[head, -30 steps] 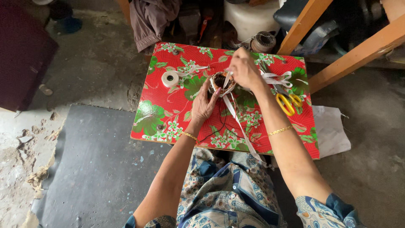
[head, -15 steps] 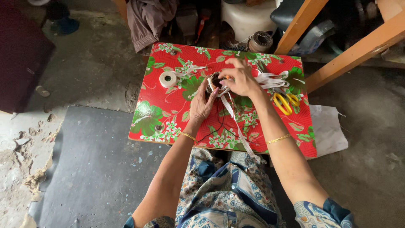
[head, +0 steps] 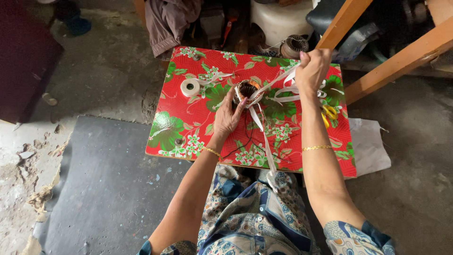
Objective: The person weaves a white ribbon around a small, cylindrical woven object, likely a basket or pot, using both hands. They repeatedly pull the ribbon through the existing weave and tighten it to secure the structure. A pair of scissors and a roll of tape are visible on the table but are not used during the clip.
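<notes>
Head view: our left hand [head: 226, 118] cups the wound coil [head: 246, 89] on the surface [head: 188, 127]; our right hand [head: 311, 68] pinches white tape [head: 276, 81] taut.

light: soft, even daylight | shadows: faint | focus: sharp | glare: none

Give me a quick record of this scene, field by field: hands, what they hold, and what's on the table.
left hand: steadies a round copper coil
right hand: raised, pulling white tape taut from the coil
table: red floral cover
tape roll: white, left of the coil
scissors: yellow handles, near right edge
loose tape end: hangs toward the lap
</notes>
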